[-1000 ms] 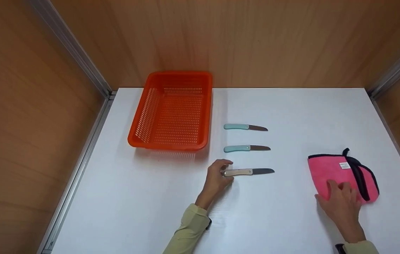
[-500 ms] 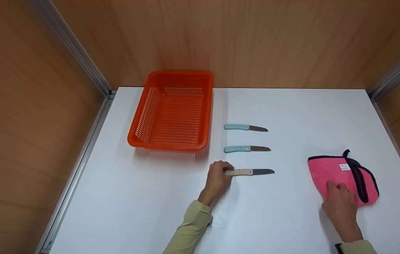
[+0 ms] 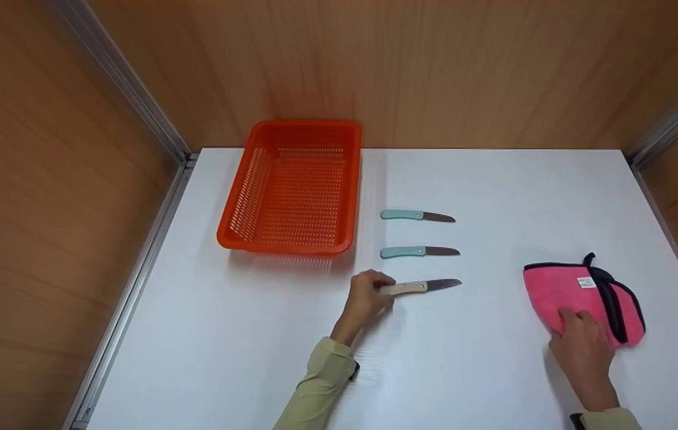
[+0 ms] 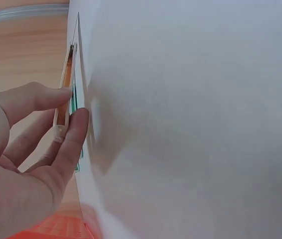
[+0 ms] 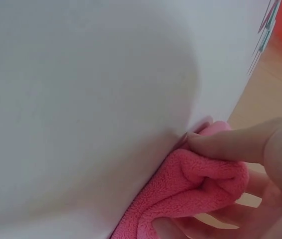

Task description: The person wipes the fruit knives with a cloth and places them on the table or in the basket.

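My left hand (image 3: 366, 300) pinches the cream handle of a folding knife (image 3: 413, 288), whose blade points right. In the left wrist view, thumb and fingers hold the knife's handle (image 4: 64, 94) just off the white surface. Two more knives with mint-green handles, the upper one (image 3: 401, 214) and the lower one (image 3: 403, 252), lie behind it with blades to the right. On the right, my right hand (image 3: 583, 352) pinches the near edge of a folded pink cloth (image 3: 560, 289) with black trim and a white tag. The cloth (image 5: 181, 189) bunches between thumb and fingers in the right wrist view.
An orange perforated plastic basket (image 3: 344, 233) stands at the back left, beside the knives. The white table (image 3: 225, 358) is bounded by wooden panels (image 3: 464, 71) at the back and both sides.
My left fingers have closed on the cream knife handle, and its blade now tilts up slightly. My right fingers have drawn together on the cloth's near edge.
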Tool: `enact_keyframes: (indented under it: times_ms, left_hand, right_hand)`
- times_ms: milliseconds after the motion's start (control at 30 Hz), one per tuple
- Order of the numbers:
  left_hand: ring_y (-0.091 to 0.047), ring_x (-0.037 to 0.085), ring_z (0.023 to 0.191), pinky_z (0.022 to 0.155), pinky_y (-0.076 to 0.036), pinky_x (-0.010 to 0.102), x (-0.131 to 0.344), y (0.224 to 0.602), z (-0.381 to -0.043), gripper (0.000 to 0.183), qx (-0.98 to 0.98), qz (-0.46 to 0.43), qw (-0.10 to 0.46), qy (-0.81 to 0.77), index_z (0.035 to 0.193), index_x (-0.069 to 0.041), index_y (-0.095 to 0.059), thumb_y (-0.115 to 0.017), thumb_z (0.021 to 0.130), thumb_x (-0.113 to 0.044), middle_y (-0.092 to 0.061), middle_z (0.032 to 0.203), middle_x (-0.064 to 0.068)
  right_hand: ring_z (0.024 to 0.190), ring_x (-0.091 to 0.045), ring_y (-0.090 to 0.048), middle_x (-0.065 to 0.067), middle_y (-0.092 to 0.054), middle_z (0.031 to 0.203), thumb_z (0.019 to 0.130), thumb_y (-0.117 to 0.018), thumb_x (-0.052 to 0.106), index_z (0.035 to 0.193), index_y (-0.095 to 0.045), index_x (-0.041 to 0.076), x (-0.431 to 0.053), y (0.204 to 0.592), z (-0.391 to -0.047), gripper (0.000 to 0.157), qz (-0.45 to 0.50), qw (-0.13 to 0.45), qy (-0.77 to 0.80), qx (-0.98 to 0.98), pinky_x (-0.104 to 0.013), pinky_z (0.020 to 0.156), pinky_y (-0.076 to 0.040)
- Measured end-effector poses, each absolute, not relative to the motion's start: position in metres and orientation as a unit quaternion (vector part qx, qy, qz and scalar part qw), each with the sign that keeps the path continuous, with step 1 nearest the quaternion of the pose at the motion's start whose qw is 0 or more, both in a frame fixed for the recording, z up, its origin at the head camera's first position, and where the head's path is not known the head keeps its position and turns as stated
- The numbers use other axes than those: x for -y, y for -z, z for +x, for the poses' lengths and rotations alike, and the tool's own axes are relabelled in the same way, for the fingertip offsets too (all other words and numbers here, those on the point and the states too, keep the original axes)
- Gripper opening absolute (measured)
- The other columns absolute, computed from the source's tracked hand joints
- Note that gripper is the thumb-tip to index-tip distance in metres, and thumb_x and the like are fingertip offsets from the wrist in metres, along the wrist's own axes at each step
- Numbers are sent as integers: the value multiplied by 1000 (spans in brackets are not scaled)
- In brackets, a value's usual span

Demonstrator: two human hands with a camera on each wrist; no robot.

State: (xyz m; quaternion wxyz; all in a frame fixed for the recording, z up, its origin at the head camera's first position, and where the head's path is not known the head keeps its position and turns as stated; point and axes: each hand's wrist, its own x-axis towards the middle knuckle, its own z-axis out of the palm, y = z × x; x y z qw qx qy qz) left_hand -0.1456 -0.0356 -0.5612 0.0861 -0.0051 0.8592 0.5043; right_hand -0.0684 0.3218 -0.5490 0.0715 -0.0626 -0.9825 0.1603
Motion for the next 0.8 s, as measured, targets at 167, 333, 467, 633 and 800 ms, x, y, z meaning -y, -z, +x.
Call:
enact_keyframes:
  times_ms: [167, 333, 467, 633, 800]
  left_hand:
    - [-59, 14, 85, 80, -54, 28, 38, 560, -146, 29, -854, 1, 64, -516, 93, -8, -75, -75, 69, 8, -67, 90, -1]
    - [-60, 14, 83, 78, -54, 27, 41, 558, -145, 29, -834, -6, 56, -549, 93, -8, -75, -75, 69, 7, -68, 89, -1]
    - [-59, 14, 84, 80, -54, 28, 42, 556, -145, 29, -821, -17, 61, -568, 97, -8, -75, -75, 71, 4, -68, 91, -2]
    - [-59, 14, 84, 81, -54, 27, 45, 557, -144, 27, -813, -18, 64, -579, 98, -9, -75, -77, 72, 0, -68, 92, -4]
    - [-58, 14, 80, 76, -54, 24, 48, 555, -142, 25, -805, -18, 51, -591, 96, -10, -76, -80, 73, -3, -69, 92, -3]
  right_hand:
    - [79, -51, -51, -33, -55, 85, 71, -67, -7, 105, -60, -12, -324, 549, -69, 35, -70, 73, -169, 980, -56, 53, -46]
    - [75, -48, -52, -31, -56, 82, 72, -68, -5, 105, -61, -13, -325, 549, -69, 35, -80, 76, -170, 979, -52, 49, -46]
    - [71, -44, -53, -26, -55, 75, 73, -67, -5, 105, -61, -12, -325, 548, -69, 34, -91, 78, -167, 979, -46, 46, -43]
    - [58, -34, -51, -19, -53, 65, 74, -65, -6, 105, -61, -13, -327, 546, -67, 32, -100, 89, -175, 975, -35, 40, -33]
    - [63, -42, -56, -28, -59, 77, 77, -67, -4, 107, -60, -13, -329, 543, -64, 32, -111, 91, -188, 972, -42, 41, -41]
